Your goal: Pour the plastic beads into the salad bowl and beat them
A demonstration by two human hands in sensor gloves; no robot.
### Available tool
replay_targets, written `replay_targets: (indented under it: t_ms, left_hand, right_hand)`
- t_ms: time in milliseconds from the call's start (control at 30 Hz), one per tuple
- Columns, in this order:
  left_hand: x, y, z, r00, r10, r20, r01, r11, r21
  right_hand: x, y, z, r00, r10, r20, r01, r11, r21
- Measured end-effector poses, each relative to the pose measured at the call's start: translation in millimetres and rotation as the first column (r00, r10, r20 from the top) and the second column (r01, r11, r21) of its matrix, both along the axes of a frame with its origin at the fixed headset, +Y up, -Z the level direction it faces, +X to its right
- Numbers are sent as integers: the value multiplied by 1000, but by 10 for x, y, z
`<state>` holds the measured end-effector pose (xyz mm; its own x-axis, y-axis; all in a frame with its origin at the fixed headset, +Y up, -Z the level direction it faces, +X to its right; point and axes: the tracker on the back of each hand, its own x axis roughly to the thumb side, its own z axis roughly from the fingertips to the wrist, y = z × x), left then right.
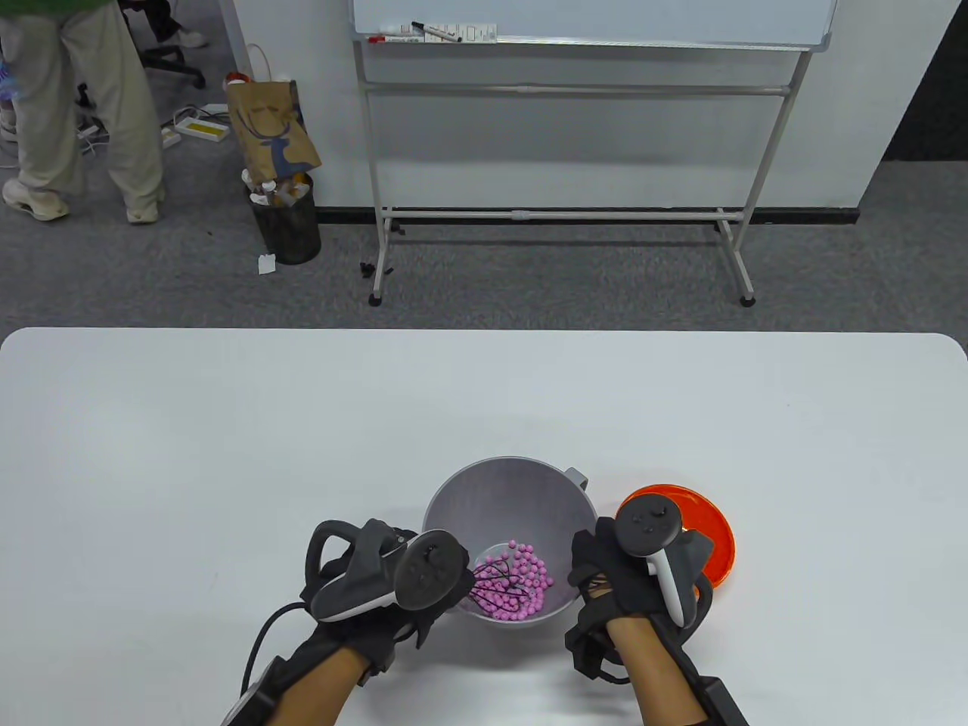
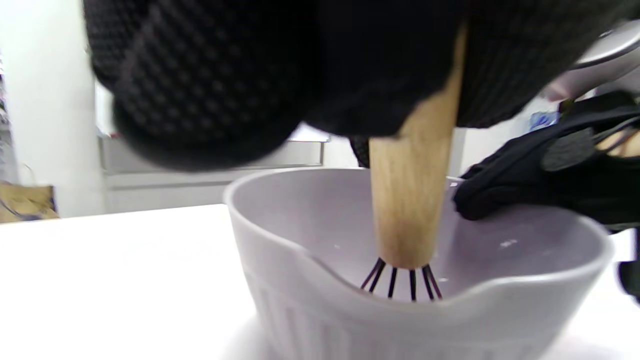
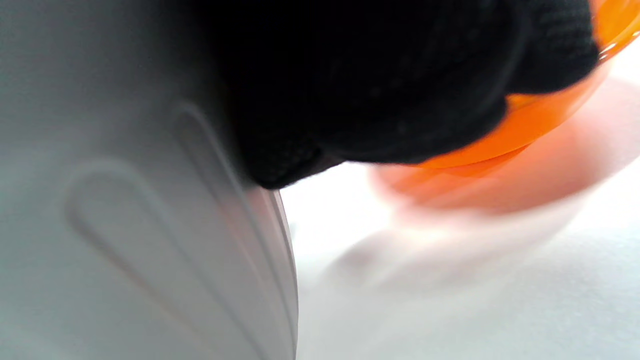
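My L hand (image 1: 378, 582) sits at the near-left of the bowl (image 1: 507, 491), fingers curled round the wooden handle of the whisk (image 2: 407, 200); the handle runs down inside the bowl w/ the black wires at its lower end. Wires sit in the pink beads (image 1: 522, 582), which lie heaped at the bowl's bottom, near side. My R hand (image 1: 628, 582) is on the bowl's right rim; left wrist view shows its fingers hooked over the edge, so it grips the bowl, though right wrist view is too blurred to confirm how tight. Just right of the bowl, partly under the R tracker, is an orange dish (image 1: 711, 529) on the table (image 1: 227, 423). Beyond the table: whiteboard stand (image 1: 560, 151), bin (image 1: 287, 219) w/ paper bag (image 1: 272, 128), a person's legs (image 1: 83, 113) far left.
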<state>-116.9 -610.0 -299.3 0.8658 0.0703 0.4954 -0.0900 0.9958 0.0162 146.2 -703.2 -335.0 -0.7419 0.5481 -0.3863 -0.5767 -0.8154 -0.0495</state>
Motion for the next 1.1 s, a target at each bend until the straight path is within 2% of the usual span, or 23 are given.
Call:
replay_targets:
  t_ms: [167,400,600,800,900,1033,1100]
  left_hand:
    - [54,-147,-47,998,41,-39,-38,996,78]
    - [17,-222,-76,994,-10,-107,36,969,244]
    - [-35,-186,-90,990,-31,-138,67,963,262]
    - [-82,-41,-67,983,-100,-156,130,972,198]
    - [-65,34,-19,974,-160,-163,180,977,118]
    - [-28,57,26,994,-84,-63,85,996,5]
    - [-5,8,13,999,-28,-39,28,999,-18]
  right_hand:
    - [2,-1,2,1000,1,0,-1,1000,1]
    - [2,-2,0,1000,0,0,0,1000,0]
    - [0,-1,0,1000,1,0,-1,1000,1]
    - [0,-1,0,1000,1,0,-1,1000,0]
    - [0,-1,0,1000,1,0,-1,1000,0]
    - [0,-1,0,1000,1,0,-1,1000,1]
    - [-1,-2,2,1000,4,1,-4,1000,1]
